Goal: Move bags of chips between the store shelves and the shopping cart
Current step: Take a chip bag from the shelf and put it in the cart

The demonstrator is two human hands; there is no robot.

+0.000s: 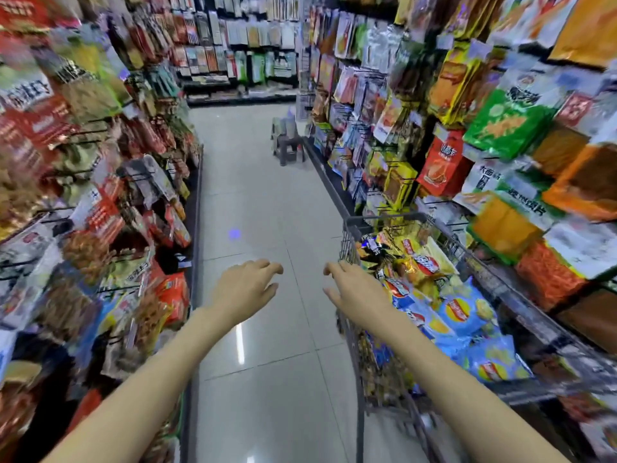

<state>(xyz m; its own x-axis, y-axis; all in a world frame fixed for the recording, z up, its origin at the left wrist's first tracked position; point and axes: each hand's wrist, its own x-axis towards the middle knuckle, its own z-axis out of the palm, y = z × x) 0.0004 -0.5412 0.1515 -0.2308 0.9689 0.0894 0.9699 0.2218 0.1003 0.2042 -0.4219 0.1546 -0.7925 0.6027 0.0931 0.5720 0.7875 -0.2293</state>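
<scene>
A grey wire shopping cart [384,218] stands at the right of the aisle, against the right shelves. Several chip bags lie in it: blue ones [467,310] toward me, yellow ones [421,265] farther away. My left hand [245,287] hovers over the floor in mid-aisle, fingers loosely curled, holding nothing. My right hand [354,289] is level with it, by the cart's left rim, fingers relaxed and empty. Both forearms reach forward from the bottom of the view.
Shelves packed with hanging snack bags line the aisle: left shelves [100,202] and right shelves [500,135]. A small dark stool [287,142] stands far down the aisle on the right. The pale tiled floor [260,195] runs between them.
</scene>
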